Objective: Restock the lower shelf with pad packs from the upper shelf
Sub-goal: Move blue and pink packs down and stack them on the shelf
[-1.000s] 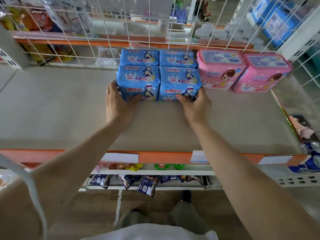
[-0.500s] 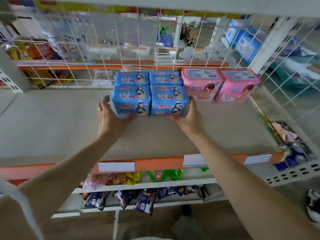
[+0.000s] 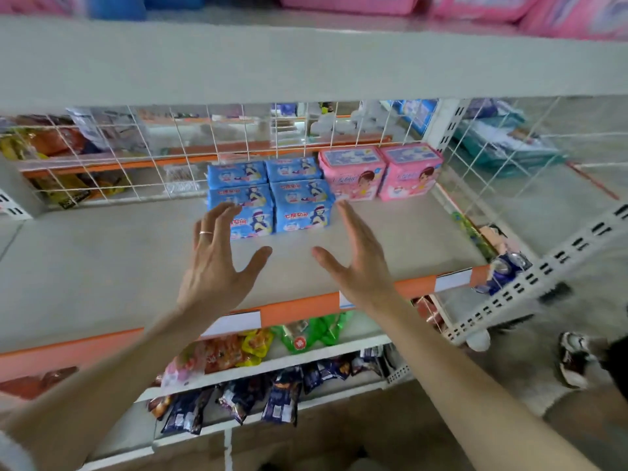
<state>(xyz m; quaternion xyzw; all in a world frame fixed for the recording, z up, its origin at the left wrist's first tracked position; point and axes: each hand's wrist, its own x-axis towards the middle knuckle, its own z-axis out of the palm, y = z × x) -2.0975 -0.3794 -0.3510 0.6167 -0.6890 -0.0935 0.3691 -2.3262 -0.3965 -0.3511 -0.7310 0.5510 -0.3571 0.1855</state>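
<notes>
Several blue pad packs [image 3: 302,207] sit in a tight block at the back of the lower shelf [image 3: 102,266], with two pink pad packs [image 3: 380,171] beside them on the right. My left hand [image 3: 217,266] and my right hand [image 3: 356,263] hover in front of the blue block with fingers straight and spread, holding nothing. Neither hand touches the packs. More pink pad packs [image 3: 475,5] and a blue pack [image 3: 115,5] lie blurred on the upper shelf [image 3: 306,62] at the top of the view.
A white wire grid [image 3: 136,158] closes the back of the lower shelf, and another grid stands along its right side. Snack bags [image 3: 238,396] hang and lie on shelves below the orange shelf edge [image 3: 299,311]. A person's shoe [image 3: 574,358] is on the floor at right.
Both hands have let go of the blue pad packs and drawn back toward me with fingers spread. The view has tilted up, bringing the upper shelf into sight.
</notes>
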